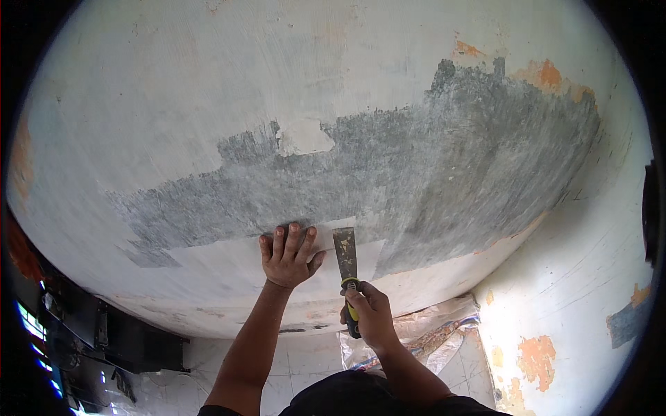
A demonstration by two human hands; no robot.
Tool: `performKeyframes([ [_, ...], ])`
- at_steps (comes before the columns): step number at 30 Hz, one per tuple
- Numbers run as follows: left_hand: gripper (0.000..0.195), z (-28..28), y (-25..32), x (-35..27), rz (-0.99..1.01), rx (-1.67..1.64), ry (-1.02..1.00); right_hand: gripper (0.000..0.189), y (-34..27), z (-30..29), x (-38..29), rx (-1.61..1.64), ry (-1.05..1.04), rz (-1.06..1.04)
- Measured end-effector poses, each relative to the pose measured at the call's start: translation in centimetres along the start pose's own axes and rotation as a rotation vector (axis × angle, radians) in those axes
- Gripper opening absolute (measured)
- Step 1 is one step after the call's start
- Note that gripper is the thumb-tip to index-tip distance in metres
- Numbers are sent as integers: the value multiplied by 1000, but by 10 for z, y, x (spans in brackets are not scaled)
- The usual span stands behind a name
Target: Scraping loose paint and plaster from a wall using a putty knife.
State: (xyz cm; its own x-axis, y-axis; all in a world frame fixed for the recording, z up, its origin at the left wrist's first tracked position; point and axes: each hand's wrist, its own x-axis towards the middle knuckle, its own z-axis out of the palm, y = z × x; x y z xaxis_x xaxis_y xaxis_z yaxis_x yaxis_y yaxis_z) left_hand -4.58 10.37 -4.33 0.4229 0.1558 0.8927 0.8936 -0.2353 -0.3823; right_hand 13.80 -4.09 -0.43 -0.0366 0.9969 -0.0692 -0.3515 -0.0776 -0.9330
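Observation:
My right hand [370,314] is closed around the black and yellow-green handle of a putty knife [346,252]. Its flat metal blade, spotted with dried residue, points up along the wall [333,62] at the lower border of a large grey patch [312,192]. Whether the blade tip touches the wall cannot be told. To the left of the blade, my left hand [289,257] lies palm-down on the wall, fingers spread, holding nothing. The fingertips reach onto the grey patch; the palm is over the white area below. Above, a white spot [306,138] interrupts the upper border of the grey.
A woven plastic sheet [416,333] lies on the tiled floor [307,359] at the wall's foot. Dark furniture [140,338] stands at lower left. The adjoining wall on the right has peeled orange patches [537,361] and a dark object [650,213] at its edge.

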Motion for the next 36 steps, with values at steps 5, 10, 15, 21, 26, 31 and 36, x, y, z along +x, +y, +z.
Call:
performKeyframes([
  [5, 58, 2, 2, 1, -50, -36, 6, 23, 6, -6, 1, -137, 61, -3],
  [10, 58, 1, 0, -1, -58, -36, 3, 21, 3, -4, -2, -101, 44, -10],
  [15, 59, 2, 3, 2, -58, -58, 9, 21, 4, -13, 4, -176, 55, -17],
  [21, 59, 0, 5, -1, -57, -46, 0, 23, 1, -8, -2, -158, 40, -2],
  [26, 59, 0, 4, -1, -52, -44, 1, 24, 5, -8, -2, -70, 27, -5],
  [31, 59, 0, 5, -2, -53, -41, 8, 22, 5, -13, -2, -127, 58, 10],
  [36, 64, 1, -2, -1, -2, 11, -14, 24, 2, -9, -1, -109, 35, -11],
])
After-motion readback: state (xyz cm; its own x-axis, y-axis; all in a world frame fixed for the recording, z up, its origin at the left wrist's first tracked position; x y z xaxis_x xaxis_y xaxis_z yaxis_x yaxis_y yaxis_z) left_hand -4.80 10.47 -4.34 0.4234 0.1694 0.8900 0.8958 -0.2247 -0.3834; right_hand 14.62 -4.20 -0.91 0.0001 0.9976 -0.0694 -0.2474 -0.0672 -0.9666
